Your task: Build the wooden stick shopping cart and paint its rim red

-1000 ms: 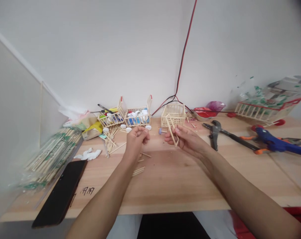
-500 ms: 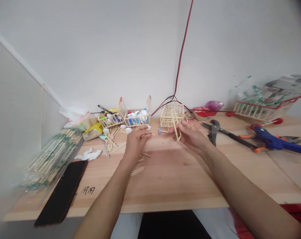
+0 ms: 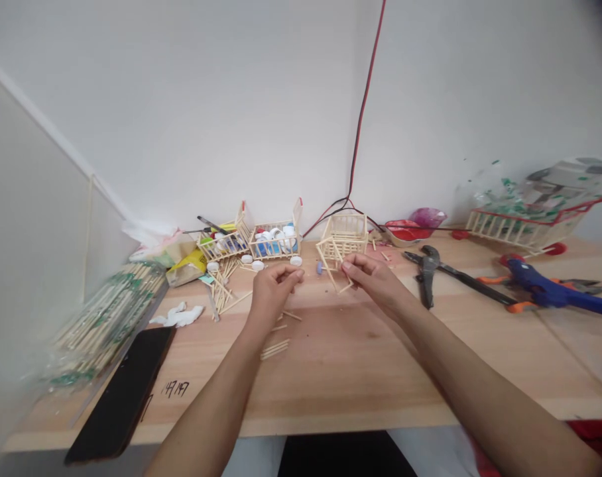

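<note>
In my right hand [image 3: 373, 277] is a small four-sided frame of thin wooden sticks [image 3: 323, 256], pinched at its right side and tilted above the table. Behind it stands a little stick basket [image 3: 348, 228] of slatted wood. My left hand [image 3: 277, 286] hovers to the left, thumb and fingertips pressed together; whatever they hold, if anything, is too small to make out. Below that hand lie several short cut sticks [image 3: 275, 349]. A small blue piece [image 3: 319, 267] rests just left of the held frame.
Two stick carts, one with bottle caps [image 3: 276, 242], one with mixed items [image 3: 224, 242], stand by the wall. Packed sticks [image 3: 107, 318] and a black board [image 3: 124, 394] lie left. Right are pliers [image 3: 427, 275], a blue glue gun [image 3: 540, 285], a red bowl [image 3: 408, 230] and a larger cart [image 3: 520, 228].
My right hand has turned the stick frame, so it now faces me more openly and sits further left. My left hand's fingers have drawn into a closer pinch.
</note>
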`<state>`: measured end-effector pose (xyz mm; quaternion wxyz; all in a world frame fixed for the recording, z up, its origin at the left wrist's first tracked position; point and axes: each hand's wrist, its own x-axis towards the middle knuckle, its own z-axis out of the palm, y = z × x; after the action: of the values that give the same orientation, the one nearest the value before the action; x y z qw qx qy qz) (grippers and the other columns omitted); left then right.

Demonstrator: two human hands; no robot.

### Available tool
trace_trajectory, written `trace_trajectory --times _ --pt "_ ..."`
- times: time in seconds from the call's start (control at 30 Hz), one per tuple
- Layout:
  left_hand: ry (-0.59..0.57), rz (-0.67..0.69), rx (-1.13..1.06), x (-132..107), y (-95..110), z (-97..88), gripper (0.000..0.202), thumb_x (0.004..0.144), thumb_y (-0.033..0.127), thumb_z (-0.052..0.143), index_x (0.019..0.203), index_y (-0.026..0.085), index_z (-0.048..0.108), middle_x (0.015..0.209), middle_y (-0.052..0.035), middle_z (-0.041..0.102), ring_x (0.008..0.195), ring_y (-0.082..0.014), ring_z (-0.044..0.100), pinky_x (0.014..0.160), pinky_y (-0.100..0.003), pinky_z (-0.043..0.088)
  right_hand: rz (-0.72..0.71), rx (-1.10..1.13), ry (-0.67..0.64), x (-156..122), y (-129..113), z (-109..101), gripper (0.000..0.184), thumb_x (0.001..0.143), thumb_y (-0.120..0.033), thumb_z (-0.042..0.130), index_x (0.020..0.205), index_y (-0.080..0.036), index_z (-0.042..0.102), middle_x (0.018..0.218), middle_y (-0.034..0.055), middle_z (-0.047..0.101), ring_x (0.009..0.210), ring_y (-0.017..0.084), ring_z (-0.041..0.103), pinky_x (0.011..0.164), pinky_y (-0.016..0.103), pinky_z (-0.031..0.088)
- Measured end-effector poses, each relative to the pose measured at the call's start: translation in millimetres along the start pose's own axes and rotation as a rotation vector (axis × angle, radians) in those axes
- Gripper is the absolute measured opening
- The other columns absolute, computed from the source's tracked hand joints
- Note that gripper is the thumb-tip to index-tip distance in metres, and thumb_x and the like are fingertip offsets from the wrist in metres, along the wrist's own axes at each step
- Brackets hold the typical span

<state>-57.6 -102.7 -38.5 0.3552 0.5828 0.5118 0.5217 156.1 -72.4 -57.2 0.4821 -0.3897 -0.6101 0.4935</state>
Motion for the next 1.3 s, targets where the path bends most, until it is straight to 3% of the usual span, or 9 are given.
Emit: trace_trajectory --times 0.2,0.47,0.7,0.87,1.03,1.17,1.3 --pt "-0.043 -0.114 -0.296 -2 -10 10.0 0.025 0.070 0.033 0.076 0.090 0.016 0.078 0.068 -0.0010 0.066 0.056 -0.0077 0.049 0.056 -0.022 0.040 0.003 -0.021 -0.013 -4 -4 7 0.036 0.078 -0.053 0.066 0.071 -0.019 0.056 0.064 -0.0036 0.043 0.058 0.010 0.036 0.052 0.024 0.028" --pt "-0.044 -0.208 -0.380 -2 -11 18.0 0.031 0.066 0.034 0.080 0.089 0.014 0.077 0.068 -0.0019 0.067 0.053 -0.0063 0.049 0.053 -0.021 0.039 0.028 -0.079 -0.033 -4 -3 13 0.036 0.077 -0.054 0.066 0.072 -0.019 0.057 0.067 -0.0024 0.051 0.058 0.010 0.039 0.056 0.025 0.031" --pt "0.137 -0.165 -0.432 4 -6 1.9 0.034 0.065 0.035 0.079 0.091 0.014 0.074 0.074 -0.0019 0.066 0.060 -0.0070 0.053 0.056 -0.020 0.041 0.036 -0.150 -0.024 -4 -2 13 0.036 0.075 -0.054 0.065 0.071 -0.019 0.056 0.062 -0.0035 0.048 0.054 0.009 0.036 0.053 0.026 0.027" --pt "0.011 -0.302 -0.439 -1 -10 10.0 0.042 0.056 0.036 0.085 0.088 0.013 0.074 0.074 -0.0024 0.066 0.060 -0.0077 0.055 0.056 -0.021 0.041 0.043 -0.155 -0.046 -5 -2 16 0.038 0.075 -0.055 0.063 0.070 -0.018 0.056 0.064 -0.0026 0.050 0.055 0.009 0.038 0.053 0.026 0.028" --pt "-0.015 -0.292 -0.442 -6 -13 17.6 0.040 0.058 0.041 0.083 0.084 0.012 0.074 0.067 -0.0007 0.063 0.057 -0.0069 0.052 0.055 -0.020 0.039 0.125 -0.146 -0.138 -6 2 18 0.038 0.075 -0.055 0.065 0.074 -0.018 0.057 0.066 -0.0014 0.054 0.054 0.009 0.042 0.051 0.025 0.030" --pt "-0.145 -0.277 -0.397 -6 -13 15.5 0.036 0.063 0.044 0.080 0.077 0.012 0.072 0.069 -0.0026 0.065 0.056 -0.0066 0.051 0.054 -0.020 0.036 0.122 -0.105 -0.147 -3 7 16 0.041 0.077 -0.054 0.064 0.096 -0.018 0.059 0.081 0.0039 0.065 0.063 0.013 0.055 0.053 0.025 0.036" --pt "-0.274 -0.287 -0.385 -8 -11 16.8 0.036 0.067 0.045 0.078 0.078 0.012 0.072 0.074 -0.0032 0.066 0.056 -0.0058 0.049 0.052 -0.020 0.034 -0.028 -0.125 -0.086 0 9 13 0.041 0.082 -0.048 0.061 0.112 -0.020 0.055 0.091 0.0058 0.067 0.079 0.016 0.062 0.062 0.027 0.044"
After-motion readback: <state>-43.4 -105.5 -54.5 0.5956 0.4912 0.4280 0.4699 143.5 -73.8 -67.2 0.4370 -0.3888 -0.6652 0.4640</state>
